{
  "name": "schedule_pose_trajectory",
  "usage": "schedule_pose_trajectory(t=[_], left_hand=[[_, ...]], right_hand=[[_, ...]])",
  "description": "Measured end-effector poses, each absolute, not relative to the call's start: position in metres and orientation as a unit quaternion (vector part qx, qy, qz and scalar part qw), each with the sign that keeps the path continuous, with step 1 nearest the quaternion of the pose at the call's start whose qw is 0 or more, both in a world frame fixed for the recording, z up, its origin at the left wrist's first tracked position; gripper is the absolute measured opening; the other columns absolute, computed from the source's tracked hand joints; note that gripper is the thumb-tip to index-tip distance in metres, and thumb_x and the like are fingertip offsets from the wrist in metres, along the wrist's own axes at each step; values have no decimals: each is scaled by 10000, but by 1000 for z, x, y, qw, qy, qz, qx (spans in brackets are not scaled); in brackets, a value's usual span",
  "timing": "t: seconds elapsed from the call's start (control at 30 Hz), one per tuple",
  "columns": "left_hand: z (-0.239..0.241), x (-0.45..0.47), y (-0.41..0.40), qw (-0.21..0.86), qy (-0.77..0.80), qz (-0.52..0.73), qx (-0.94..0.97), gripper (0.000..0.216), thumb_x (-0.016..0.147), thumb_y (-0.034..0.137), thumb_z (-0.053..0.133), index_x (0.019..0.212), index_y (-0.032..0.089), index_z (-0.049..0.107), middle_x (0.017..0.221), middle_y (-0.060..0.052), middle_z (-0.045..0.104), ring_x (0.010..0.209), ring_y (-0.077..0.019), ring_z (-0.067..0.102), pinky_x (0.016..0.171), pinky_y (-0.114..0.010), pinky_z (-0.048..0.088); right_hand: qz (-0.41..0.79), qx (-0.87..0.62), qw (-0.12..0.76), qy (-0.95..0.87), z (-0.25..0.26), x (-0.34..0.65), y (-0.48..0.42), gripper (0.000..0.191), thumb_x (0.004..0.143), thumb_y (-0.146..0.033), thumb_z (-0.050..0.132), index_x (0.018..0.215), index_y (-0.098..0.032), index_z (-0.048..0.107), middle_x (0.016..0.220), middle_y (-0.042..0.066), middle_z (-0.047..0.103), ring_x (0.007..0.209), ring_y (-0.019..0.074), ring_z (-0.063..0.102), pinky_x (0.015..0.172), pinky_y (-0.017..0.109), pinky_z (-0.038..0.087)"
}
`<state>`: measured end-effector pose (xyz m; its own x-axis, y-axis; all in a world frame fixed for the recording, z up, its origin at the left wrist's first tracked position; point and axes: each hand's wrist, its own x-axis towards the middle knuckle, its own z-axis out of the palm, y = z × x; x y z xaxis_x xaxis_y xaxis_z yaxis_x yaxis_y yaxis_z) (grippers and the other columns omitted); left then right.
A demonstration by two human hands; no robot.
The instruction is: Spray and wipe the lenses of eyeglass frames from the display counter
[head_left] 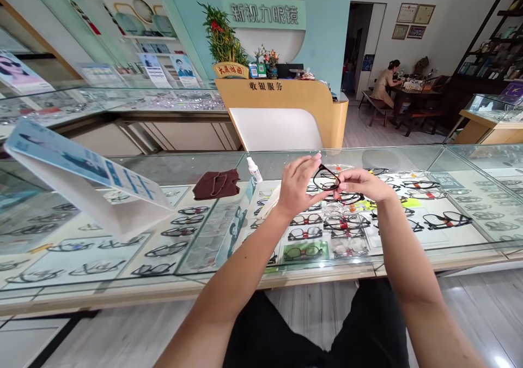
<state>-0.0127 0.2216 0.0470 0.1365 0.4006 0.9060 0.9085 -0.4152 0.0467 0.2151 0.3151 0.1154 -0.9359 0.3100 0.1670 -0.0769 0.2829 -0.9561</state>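
I hold a pair of dark-framed glasses (327, 180) up over the glass display counter (408, 158). My left hand (296, 185) grips the frame's left side with fingers curled round it. On the other side, my right hand (362, 185) pinches the frame. A small white spray bottle (254, 169) stands on the counter just left of my left hand. Farther left lies a dark brown cloth (216, 184). Several pairs of glasses (343, 223) lie in rows under the glass below my hands.
A tilted white and blue display sign (81, 180) stands on the counter at left. Beyond the counter is a wooden cashier desk (286, 109) with a potted plant (223, 41). A person (386, 82) sits at a table at the far right.
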Motion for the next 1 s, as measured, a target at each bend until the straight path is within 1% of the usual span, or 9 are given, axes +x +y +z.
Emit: schedule_pose_trajectory(t=[0.17,0.33,0.4,0.5,0.63,0.7,0.8,0.9,1.0], left_hand=[[47,-9,221,304,-428,-492,-695,788,848,691,786,1447,266,503,1425,-173,726,1331,-333,656,1107,-503,494],[45,-15,218,312,-453,-489,-677,767,824,748,774,1370,273,519,1368,-165,751,1278,-329,680,1072,-510,517],[49,-19,214,316,-463,-497,-663,763,822,735,784,1367,275,513,1341,-157,760,1250,-328,692,1061,-508,525],[64,-22,205,329,-461,-543,-620,782,811,697,818,1385,268,505,1307,-139,754,1231,-328,695,1074,-512,526],[101,-23,190,330,-450,-593,-581,803,793,675,846,1387,263,499,1250,-104,713,1188,-309,695,1073,-500,534],[125,-22,185,323,-446,-610,-569,751,811,657,843,1368,273,517,1222,-95,689,1168,-294,690,1029,-477,551],[160,-19,182,294,-429,-650,-555,812,787,721,837,1380,270,512,1251,-103,632,1140,-286,697,964,-461,573],[187,-13,180,243,-440,-673,-543,825,774,749,834,1369,279,506,1200,-72,641,1121,-275,714,1001,-476,573],[198,-7,175,200,-460,-686,-527,774,796,707,843,1346,262,530,1174,-64,668,1130,-270,723,1038,-488,566]], right_hand=[[574,-84,159,-799,115,217,315,424,885,-599,797,801,-193,705,834,65,809,814,199,713,797,352,543],[527,-87,195,-823,116,214,311,456,904,-643,754,793,-201,737,809,32,733,748,180,626,752,341,493],[509,-101,244,-819,115,213,309,527,931,-720,670,822,-211,752,833,38,727,813,204,638,814,361,493],[516,-106,354,-773,112,213,305,587,957,-786,557,974,-239,768,935,60,735,950,252,666,966,410,492],[493,-76,456,-737,121,212,295,568,901,-785,635,1155,-281,697,1057,64,659,992,262,627,1013,431,510],[443,-69,465,-764,138,209,288,609,856,-772,709,1230,-298,632,1117,63,622,1021,256,607,982,419,524],[312,-65,514,-796,175,202,277,637,839,-696,791,1301,-322,560,1122,41,565,992,223,583,956,412,532],[213,-77,587,-777,205,193,267,670,872,-741,726,1361,-329,527,1215,55,540,1042,231,587,950,442,551],[172,-101,614,-764,214,186,262,635,928,-747,653,1390,-329,522,1192,60,531,1074,243,597,935,444,564]])
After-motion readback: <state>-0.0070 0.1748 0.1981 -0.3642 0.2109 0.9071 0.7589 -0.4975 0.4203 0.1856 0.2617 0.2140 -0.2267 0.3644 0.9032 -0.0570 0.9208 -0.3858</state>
